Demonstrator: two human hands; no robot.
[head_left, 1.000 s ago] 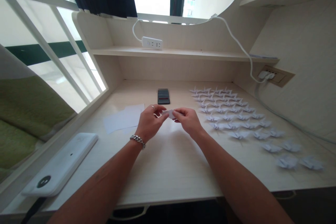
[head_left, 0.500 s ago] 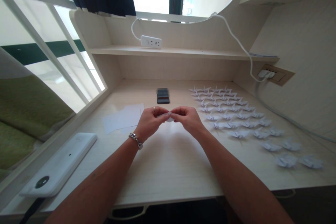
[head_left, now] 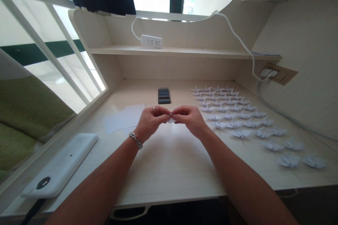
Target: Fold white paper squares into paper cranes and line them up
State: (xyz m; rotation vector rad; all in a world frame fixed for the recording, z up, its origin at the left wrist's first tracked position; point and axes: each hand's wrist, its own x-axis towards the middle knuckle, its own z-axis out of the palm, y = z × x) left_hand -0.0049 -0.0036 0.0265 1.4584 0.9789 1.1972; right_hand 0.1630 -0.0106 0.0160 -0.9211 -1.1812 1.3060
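Observation:
A small folded piece of white paper [head_left: 171, 120] is pinched between my two hands above the middle of the desk. My left hand [head_left: 153, 119], with a ring and a chain bracelet at the wrist, grips its left side between thumb and fingers. From the other side my right hand [head_left: 188, 117] pinches it, the thumbs nearly meeting. Most of the paper is hidden behind my fingers. Rows of folded white paper cranes [head_left: 232, 107] stand on the desk to the right. Flat white paper sheets [head_left: 120, 120] lie to the left of my left hand.
Beyond my hands lies a small dark flat case [head_left: 164, 95]. A white device [head_left: 60, 165] with a dark cable rests at the left edge. On the back shelf [head_left: 185, 52] sits a white power strip [head_left: 151, 41]. A white cord [head_left: 237, 38] runs to the wall socket [head_left: 281, 74].
My thumbs have drawn slightly closer together over the folded paper, and less of it shows above them. The cranes and sheets lie as before.

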